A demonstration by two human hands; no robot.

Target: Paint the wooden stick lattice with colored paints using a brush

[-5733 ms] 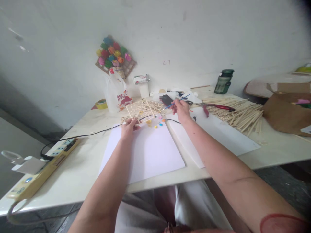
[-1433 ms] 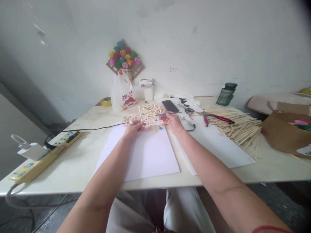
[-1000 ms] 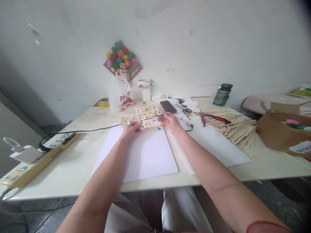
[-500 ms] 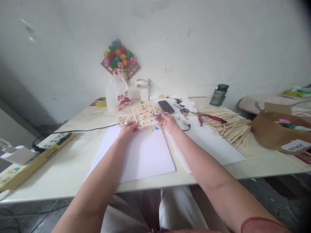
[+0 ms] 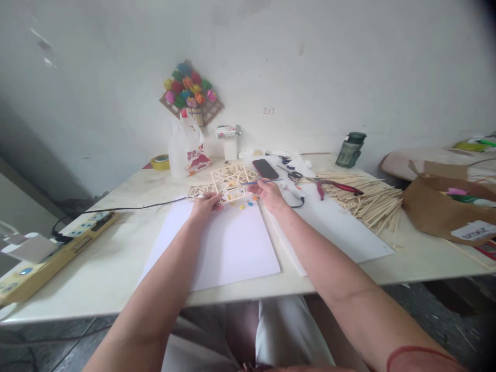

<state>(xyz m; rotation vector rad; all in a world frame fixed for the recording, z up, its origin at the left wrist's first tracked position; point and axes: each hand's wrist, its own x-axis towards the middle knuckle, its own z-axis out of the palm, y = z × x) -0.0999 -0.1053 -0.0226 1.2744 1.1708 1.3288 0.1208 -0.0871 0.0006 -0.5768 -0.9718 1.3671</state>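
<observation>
My left hand [image 5: 209, 202] is closed at the lower left corner of a light wooden lattice frame [image 5: 235, 175] made of thin sticks, which is tilted up. In my right hand [image 5: 268, 195] is a thin blue stick [image 5: 250, 183], like a pen or a brush, gripped between the fingers at the frame's right side. Its tip is too small to make out. Small yellow, orange and blue bits [image 5: 250, 204] lie beneath the frame, near the top of a white sheet [image 5: 236, 248]. Another piece of lattice [image 5: 197, 191] lies behind my left hand.
A phone [image 5: 265, 169], scissors [image 5: 295, 175], a white glue gun [image 5: 291, 190] and red-handled pliers [image 5: 341, 187] lie right of the frame. Beyond are loose wooden sticks [image 5: 372, 204] and a brown paper bag [image 5: 445, 212]. A power strip [image 5: 77, 240] with a black cable lies left.
Both hands stay almost in place at the frame, with only slight finger movement. The view has shifted very slightly.
</observation>
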